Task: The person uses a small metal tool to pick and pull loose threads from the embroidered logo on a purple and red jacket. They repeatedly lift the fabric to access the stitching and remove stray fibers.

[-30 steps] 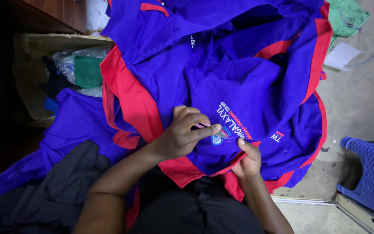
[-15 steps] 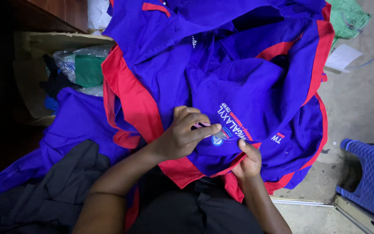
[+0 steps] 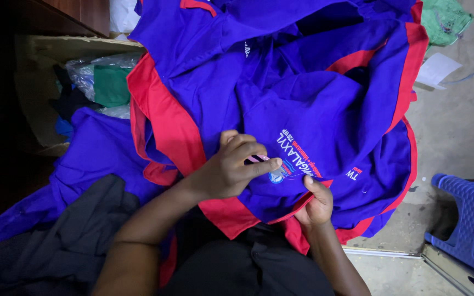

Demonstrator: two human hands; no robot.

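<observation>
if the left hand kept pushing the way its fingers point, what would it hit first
The left hand points right, pinching a small pink tool. Straight on, it would first meet the embroidered badge on the blue garment, which it is nearly touching already; exact contact is hard to tell.

Light falls unevenly across this head view. The right side is the brighter part: the concrete floor (image 3: 470, 118) and the blue plastic stool (image 3: 464, 211) are plainly lit, likely by daylight from that side, though the source itself is out of sight. The blue and red garment (image 3: 325, 109) is strongly saturated, with soft shadows in its folds and no glare. The left side sinks into deep shade; the wooden shelf (image 3: 39, 82) and the dark cloth (image 3: 56, 241) lose nearly all detail. The left hand (image 3: 231, 170) and right hand (image 3: 316, 203) are dim but sharp, with slight grain; the bottom corners look soft
</observation>
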